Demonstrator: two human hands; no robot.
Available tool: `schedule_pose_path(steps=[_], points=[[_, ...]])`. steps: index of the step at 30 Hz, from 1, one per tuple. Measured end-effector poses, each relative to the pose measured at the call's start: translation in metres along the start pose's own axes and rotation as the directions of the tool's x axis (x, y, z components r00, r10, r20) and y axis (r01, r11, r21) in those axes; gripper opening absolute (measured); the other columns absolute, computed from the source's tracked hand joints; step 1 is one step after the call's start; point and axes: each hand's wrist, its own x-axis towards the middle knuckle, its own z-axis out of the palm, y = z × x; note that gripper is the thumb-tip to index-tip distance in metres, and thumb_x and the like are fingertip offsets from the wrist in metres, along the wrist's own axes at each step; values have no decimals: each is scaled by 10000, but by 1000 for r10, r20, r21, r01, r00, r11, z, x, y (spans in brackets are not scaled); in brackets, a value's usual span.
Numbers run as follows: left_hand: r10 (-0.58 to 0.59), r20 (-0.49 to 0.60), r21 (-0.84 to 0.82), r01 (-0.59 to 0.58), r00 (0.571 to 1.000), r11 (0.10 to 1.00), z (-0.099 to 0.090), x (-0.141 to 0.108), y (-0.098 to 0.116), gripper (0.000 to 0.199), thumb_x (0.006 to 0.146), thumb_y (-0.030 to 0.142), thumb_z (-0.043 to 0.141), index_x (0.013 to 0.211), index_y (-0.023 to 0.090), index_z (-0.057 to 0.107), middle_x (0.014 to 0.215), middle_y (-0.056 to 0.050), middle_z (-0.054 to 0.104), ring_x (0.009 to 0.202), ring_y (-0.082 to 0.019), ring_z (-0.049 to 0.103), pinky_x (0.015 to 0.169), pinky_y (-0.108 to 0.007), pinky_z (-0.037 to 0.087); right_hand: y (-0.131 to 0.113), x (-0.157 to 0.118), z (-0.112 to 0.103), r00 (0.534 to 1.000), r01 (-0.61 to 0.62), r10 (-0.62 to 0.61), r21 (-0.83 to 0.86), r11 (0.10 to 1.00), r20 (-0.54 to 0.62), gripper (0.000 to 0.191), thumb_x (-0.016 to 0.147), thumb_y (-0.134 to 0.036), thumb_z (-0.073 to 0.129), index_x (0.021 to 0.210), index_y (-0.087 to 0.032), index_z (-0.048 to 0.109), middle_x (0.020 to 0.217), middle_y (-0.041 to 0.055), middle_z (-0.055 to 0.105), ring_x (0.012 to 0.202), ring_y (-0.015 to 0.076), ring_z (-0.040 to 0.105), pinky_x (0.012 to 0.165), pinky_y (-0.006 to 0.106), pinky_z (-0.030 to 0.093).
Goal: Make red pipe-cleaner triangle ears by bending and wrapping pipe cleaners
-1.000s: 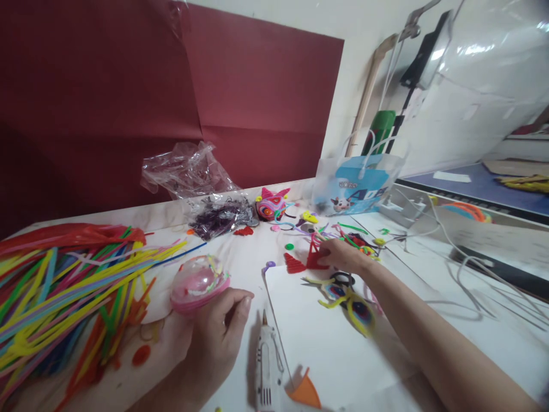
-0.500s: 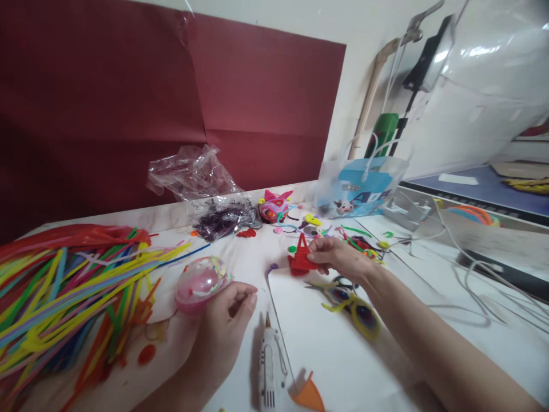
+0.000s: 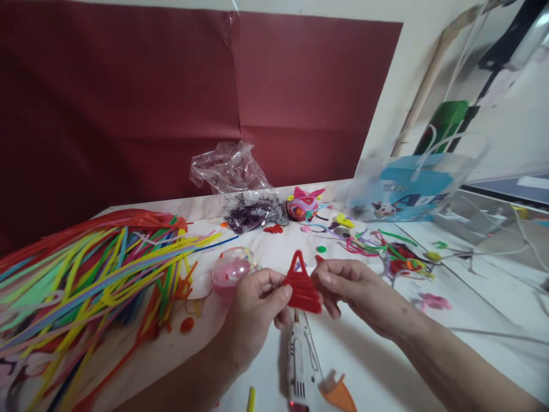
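A red pipe-cleaner piece [image 3: 303,290], a striped trapezoid with a pointed loop on top, is pinched at its left edge between the thumb and fingers of my left hand [image 3: 261,306]. At its right edge is my right hand [image 3: 349,286], fingers closed. A small red tip shows above my right index finger; most of that second red piece is hidden. Just below the hands lies a white hot glue gun [image 3: 299,360], its nozzle pointing away from me and a red light glowing near its base. An orange fan-shaped piece [image 3: 339,395] lies right of it.
Loose colourful pipe cleaners [image 3: 103,274] spread across the left. A clear pink balloon-like ball [image 3: 229,274] sits behind my left hand. Further back are a plastic bag with dark purple strands [image 3: 255,214], a pink decorated mask-like figure [image 3: 303,205] and a blue-white carrier bag [image 3: 407,191].
The red piece has come from my right hand towards me, and my left hand has moved in to grip it. The view has turned left. The yellow glasses are now out of sight.
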Motion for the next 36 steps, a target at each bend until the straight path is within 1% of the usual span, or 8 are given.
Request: schedule_pose_path(steps=[3,6,11,18,24,28,31,36], points=[[51,-51,18,-50,997,999,0,-1,1,102,721,225,565,671,137,555,423,33,537,391,-70,454,413,-174,358,-2,-1,0,997,-47,51,-75,996,63,333,716,-442,680,657,-126,593,559,-11,569,447,64,465,452,186,358],[75,-57,15,-75,996,997,1,-2,1,74,727,206,558,690,141,556,431,38,549,388,-70,475,407,-165,369,-1,-2,2,991,-105,115,-133,986,69,338,674,-429,718,638,-117,594,569,-7,563,458,64,453,453,186,375],[21,-1,-31,-21,1000,999,4,-4,2,76,737,198,543,687,141,546,448,17,590,400,-91,545,415,-172,411,-1,-3,3,994,-94,101,-178,980,32,348,689,-433,698,592,-118,587,538,-10,546,452,69,447,442,189,373],[-48,34,-45,49,998,998,4,-5,1,104,744,220,550,673,146,537,475,18,593,441,-118,592,447,-202,443,1,-3,2,995,-81,91,-196,977,46,356,697,-451,678,568,-132,586,512,-9,533,443,80,439,435,202,366],[47,24,15,-48,999,999,-2,-5,2,55,724,173,584,685,134,583,626,-3,613,590,-102,560,561,-203,429,0,-4,2,994,-5,-27,-286,958,-105,283,735,-423,638,663,-152,602,577,-5,517,497,102,442,456,216,377],[104,23,20,-105,994,994,-5,-4,7,77,734,196,588,701,130,609,614,-1,588,579,-101,517,552,-209,401,-9,-5,1,999,-34,30,-395,918,-16,257,765,-362,616,625,-151,572,536,-20,486,485,95,424,448,210,346],[135,-38,-41,-136,990,990,-7,-4,14,118,728,199,588,632,129,584,520,21,538,494,-83,470,494,-201,373,-21,-1,4,998,-44,58,-333,942,33,230,741,-342,649,645,-149,569,526,-29,494,467,84,430,431,196,338],[143,-156,-212,-175,977,961,-11,-9,29,116,710,232,608,680,128,565,548,0,595,487,-97,527,509,-225,424,-38,17,13,994,109,-112,-150,983,-14,234,680,-338,726,661,-149,589,558,-19,543,463,78,462,429,186,379]])
